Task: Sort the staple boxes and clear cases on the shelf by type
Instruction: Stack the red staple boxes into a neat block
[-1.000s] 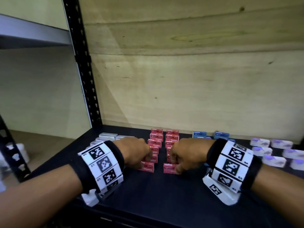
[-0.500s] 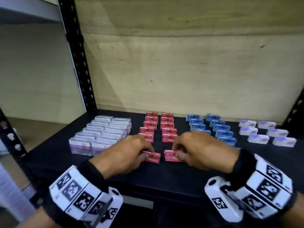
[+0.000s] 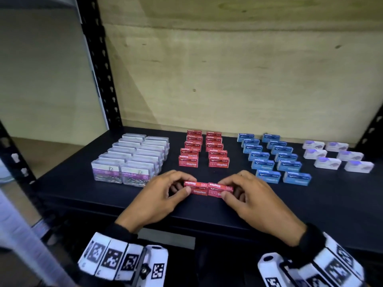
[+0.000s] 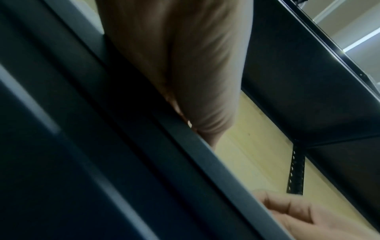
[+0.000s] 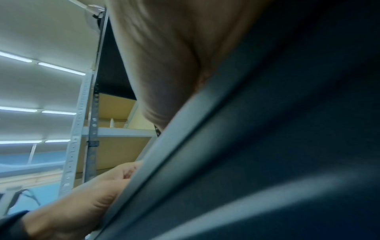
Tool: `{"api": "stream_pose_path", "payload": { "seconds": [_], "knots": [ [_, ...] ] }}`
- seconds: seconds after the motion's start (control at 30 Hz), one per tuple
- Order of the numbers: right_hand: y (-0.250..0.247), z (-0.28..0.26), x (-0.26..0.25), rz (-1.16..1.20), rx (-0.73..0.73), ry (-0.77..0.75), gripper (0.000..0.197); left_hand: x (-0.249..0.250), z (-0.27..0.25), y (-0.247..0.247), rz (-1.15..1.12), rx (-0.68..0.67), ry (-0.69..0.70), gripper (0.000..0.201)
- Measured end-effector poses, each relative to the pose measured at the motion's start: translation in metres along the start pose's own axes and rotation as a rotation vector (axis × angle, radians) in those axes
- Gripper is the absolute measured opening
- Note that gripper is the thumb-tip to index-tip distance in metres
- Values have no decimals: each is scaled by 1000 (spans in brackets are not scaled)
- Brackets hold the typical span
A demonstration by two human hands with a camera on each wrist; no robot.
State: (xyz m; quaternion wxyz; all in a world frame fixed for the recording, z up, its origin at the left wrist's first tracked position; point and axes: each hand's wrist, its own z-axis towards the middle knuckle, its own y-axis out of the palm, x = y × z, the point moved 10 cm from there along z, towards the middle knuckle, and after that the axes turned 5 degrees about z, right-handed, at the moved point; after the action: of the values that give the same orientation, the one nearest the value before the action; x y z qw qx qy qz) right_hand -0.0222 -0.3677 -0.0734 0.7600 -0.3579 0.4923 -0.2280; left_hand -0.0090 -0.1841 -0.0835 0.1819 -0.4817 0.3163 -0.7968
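Observation:
Two red staple boxes lie side by side near the front edge of the black shelf (image 3: 310, 204). My left hand (image 3: 163, 195) pinches the left red box (image 3: 195, 188) between thumb and fingers. My right hand (image 3: 244, 195) pinches the right red box (image 3: 219, 189) the same way. Behind them stand two rows of red staple boxes (image 3: 204, 150). Clear paper clip cases (image 3: 128, 160) are grouped at the left, and blue staple boxes (image 3: 273, 158) stand in two rows at the right. Both wrist views show only palm, the other hand (image 4: 298, 216) and the shelf edge (image 5: 185, 146).
White boxes with purple marks (image 3: 337, 156) sit at the far right of the shelf. A wooden back panel (image 3: 228, 79) closes the shelf behind. Black perforated uprights (image 3: 99, 65) stand at the left and right corners.
Both hands have drawn back from the red rows toward the shelf's front edge, each bringing one red box. The two boxes now lie closer together, almost touching.

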Motion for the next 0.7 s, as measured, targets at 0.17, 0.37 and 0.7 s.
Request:
{"api": "stream_pose_path", "payload": {
  "seconds": [0.17, 0.37, 0.7],
  "knots": [
    [0, -2, 12, 163, 59, -6, 15, -3, -2, -2, -3, 27, -30, 21],
    [1, -2, 12, 199, 65, -52, 14, -5, -3, -1, -29, 18, -48, 21],
    [3, -2, 13, 190, 52, -53, 15, -4, -3, -1, -21, 6, -74, 23]
  ]
}}
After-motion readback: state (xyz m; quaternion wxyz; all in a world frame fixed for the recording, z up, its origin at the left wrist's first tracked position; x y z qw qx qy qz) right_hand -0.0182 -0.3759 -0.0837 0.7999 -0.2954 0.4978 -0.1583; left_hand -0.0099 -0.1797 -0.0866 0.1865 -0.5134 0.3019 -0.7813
